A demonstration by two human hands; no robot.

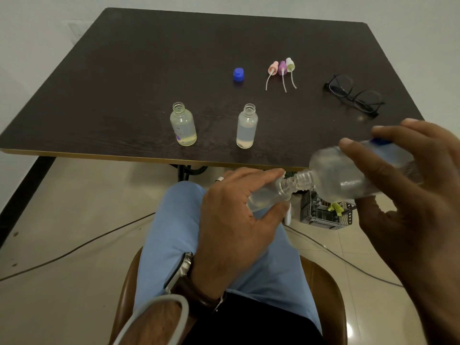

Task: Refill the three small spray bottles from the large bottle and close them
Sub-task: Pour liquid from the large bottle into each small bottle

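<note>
Two small clear bottles stand upright and uncapped on the dark wood-grain table, near its front edge and well apart: the left small bottle, round-shouldered with a threaded neck and a purple flower print near its base, and the right small bottle, plainer, with cloudy liquid. A third small bottle is held below the table edge, above the lap, tilted with its neck toward the right; the left hand grips it, thumb and fingers curled round its smooth body. The right hand holds the large bottle, clear ribbed plastic with a blue label, tipped nearly horizontal, fingers spread and wrapped over its barrel. Its threaded mouth meets the small bottle's mouth; whether liquid flows cannot be told through the blur. Farther back lie a blue ridged cap and three spray heads with thin dip tubes, side by side: pink, purple and white-green. Black-framed eyeglasses rest at the right.
</note>
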